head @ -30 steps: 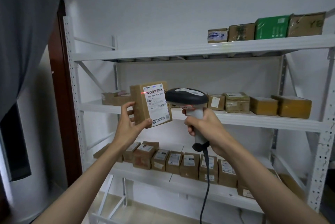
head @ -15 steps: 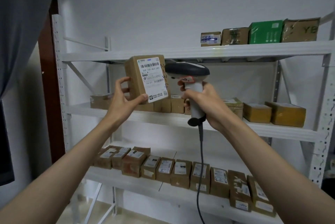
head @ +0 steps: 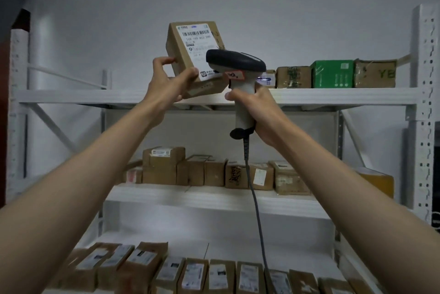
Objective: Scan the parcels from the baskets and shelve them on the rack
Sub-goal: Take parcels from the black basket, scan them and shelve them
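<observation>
My left hand [head: 167,80] grips a brown cardboard parcel [head: 192,48] with a white barcode label facing me, held tilted above the front edge of the top shelf [head: 95,96] of the white rack. My right hand [head: 256,108] grips the handle of a grey barcode scanner [head: 235,61] whose dark head sits just right of the parcel and overlaps its lower right corner. The scanner's cable [head: 256,210] hangs down in front of the shelves.
Several parcels stand on the top shelf's right part, among them a green box [head: 332,74]. More brown boxes [head: 204,172] fill the middle shelf, and a row of labelled parcels [head: 190,274] lines the lower shelf. A white upright [head: 426,103] stands at the right.
Both hands have risen from the middle shelf's height to the top shelf, carrying the parcel and the scanner. The view has tilted up with them.
</observation>
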